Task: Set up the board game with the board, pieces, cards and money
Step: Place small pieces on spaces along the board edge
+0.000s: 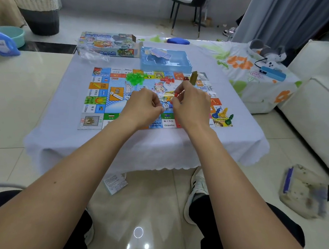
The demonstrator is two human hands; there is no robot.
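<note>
The colourful game board (101, 97) lies flat on the white-clothed table (177, 146). On it are a heap of green houses (134, 78), a heap of red pieces (167, 79), a white die (166, 106) and blue (216, 113), yellow (223, 112) and green (229, 119) pawns. My right hand (192, 105) hovers over the board's middle and pinches a small red piece (176, 94). My left hand (143, 106) is curled beside the die; whether it holds anything is hidden. An olive bundle (194, 77) stands upright behind my right hand.
A blue tray (165, 65) holding loose cards (160, 53) sits behind the board, next to the game box (107, 44) and a clear bag (93, 55). A second flowered table (256, 77) and a sofa (323, 112) stand right. A leaflet (115, 183) lies on the floor.
</note>
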